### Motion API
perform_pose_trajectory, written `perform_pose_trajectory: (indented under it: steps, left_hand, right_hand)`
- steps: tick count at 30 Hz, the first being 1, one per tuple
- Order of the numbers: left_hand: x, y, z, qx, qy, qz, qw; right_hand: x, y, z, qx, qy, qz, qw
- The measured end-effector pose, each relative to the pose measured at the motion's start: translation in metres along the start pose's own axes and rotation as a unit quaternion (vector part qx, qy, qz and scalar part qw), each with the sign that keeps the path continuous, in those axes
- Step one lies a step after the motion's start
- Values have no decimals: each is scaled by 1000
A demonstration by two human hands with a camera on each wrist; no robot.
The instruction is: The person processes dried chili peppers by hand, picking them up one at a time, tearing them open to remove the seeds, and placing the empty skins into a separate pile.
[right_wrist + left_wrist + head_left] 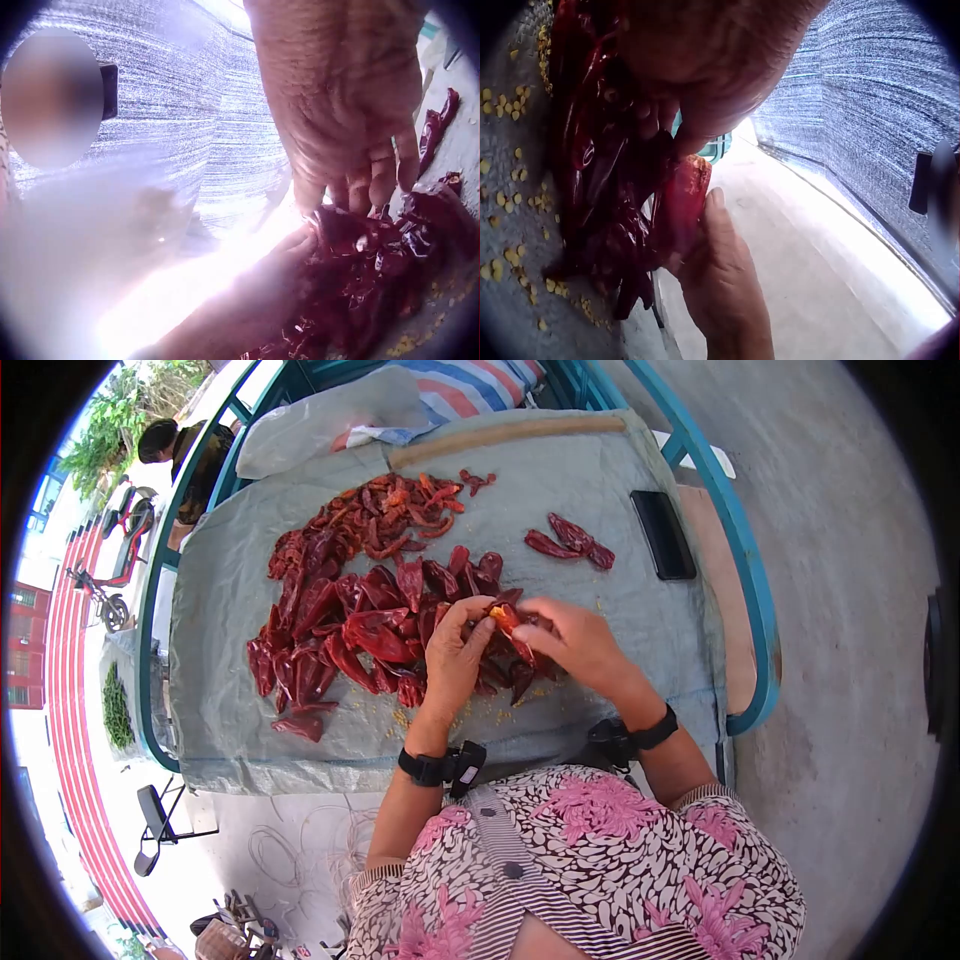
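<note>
A dried red pepper [507, 622], torn so its orange inside shows, is between the two hands over the near right side of a pile of dark red peppers [375, 635]. The left hand [458, 658] pinches its top end between thumb and fingers. On the other side the right hand [580, 645] has its thumb and fingers round the pepper's lower part. In the left wrist view the pepper [684, 199] has a ragged open end with seeds, and the right hand [724, 277] grips it from below. The right wrist view shows the right hand's fingers pointing down onto peppers [360, 232].
Opened pepper pieces [385, 515] lie at the back of the grey-green sheet [220, 730]. Several whole peppers [570, 542] and a black phone [662, 535] are at the right. Loose yellow seeds [400, 718] lie near the front. A teal metal rail [745, 580] surrounds the sheet.
</note>
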State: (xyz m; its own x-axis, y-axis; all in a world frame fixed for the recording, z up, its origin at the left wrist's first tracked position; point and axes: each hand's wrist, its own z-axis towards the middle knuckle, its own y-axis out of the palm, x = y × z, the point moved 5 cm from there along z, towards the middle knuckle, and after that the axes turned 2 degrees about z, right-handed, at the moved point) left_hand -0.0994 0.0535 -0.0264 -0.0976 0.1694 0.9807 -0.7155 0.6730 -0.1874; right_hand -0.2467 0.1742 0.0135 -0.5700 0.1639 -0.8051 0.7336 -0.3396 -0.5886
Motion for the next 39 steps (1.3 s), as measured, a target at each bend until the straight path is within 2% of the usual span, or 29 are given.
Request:
perform_pose_trajectory:
  steps: [2, 5, 8, 11, 14, 17, 20, 23, 26, 27, 28, 29, 31, 34, 37, 39]
  left_hand:
    - [-3, -1, 1, 7, -5, 0, 1000]
    - [-2, -1, 3, 11, -24, 61, 998]
    - [-4, 1, 3, 30, -29, 100, 994]
    - [-8, 0, 4, 49, -9, 55, 997]
    - [-3, -1, 4, 19, -16, 4, 1000]
    - [2, -3, 3, 18, -21, 35, 999]
    - [-2, -3, 4, 41, -27, -12, 999]
    - [15, -6, 4, 55, -86, -36, 994]
    - [-5, -4, 4, 14, -47, -10, 999]
    - [-8, -4, 4, -3, -36, -1, 999]
    - [-8, -4, 4, 3, -39, -8, 999]
    - [-6, -4, 5, 9, -42, -16, 999]
    - [-6, -3, 5, 16, -40, -18, 999]
    - [-6, -4, 7, 22, -27, -8, 999]
    - [-3, -4, 6, 33, -31, -15, 999]
    - [-3, -6, 6, 30, -41, -14, 999]
  right_hand:
    - [13, -9, 3, 67, 8, -19, 998]
    - [36, -22, 22, 153, -39, -130, 979]
    - [63, -20, 40, 139, 14, -221, 965]
    - [78, -15, 49, 109, 30, -272, 956]
    - [86, -13, 51, 138, 49, -262, 954]
    - [72, -18, 44, 145, 40, -154, 977]
    - [34, -13, 35, 80, -5, 37, 996]
    - [7, 3, 22, -36, -32, 181, 982]
    - [5, -7, 22, -50, -26, 120, 991]
    - [15, -16, 26, 37, -68, 15, 997]
    - [35, -24, 32, 124, -109, -91, 982]
    - [45, -33, 36, 208, -147, -195, 947]
    - [62, -50, 46, 248, -40, -266, 931]
    - [101, -52, 55, 191, 61, -345, 917]
    - [104, -49, 55, 167, 38, -306, 937]
    - [98, -48, 52, 153, 57, -201, 966]
